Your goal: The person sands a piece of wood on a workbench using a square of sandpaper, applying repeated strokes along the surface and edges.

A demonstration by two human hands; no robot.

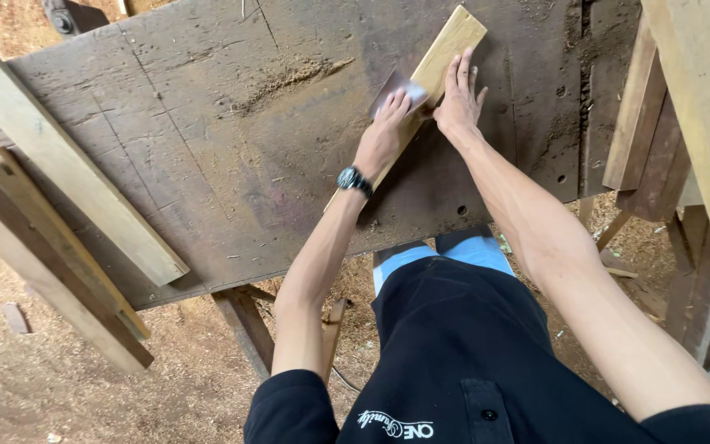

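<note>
A narrow light wooden plank [452, 43] lies diagonally on a dark, worn wooden workbench [207, 156]. My left hand [384, 131], with a black wristwatch, presses a brownish sheet of sandpaper [396, 86] onto the plank's middle. My right hand [457, 97] lies flat with fingers spread on the plank just beside the sandpaper, holding it down. The plank's lower part is hidden under my left hand and wrist.
A long pale board [67, 164] lies across the bench's left side, with more boards [51, 271] leaning below it. Timber pieces [700, 107] stand at the right. Sawdust [289, 78] is scattered on the bench and covers the ground [84, 395].
</note>
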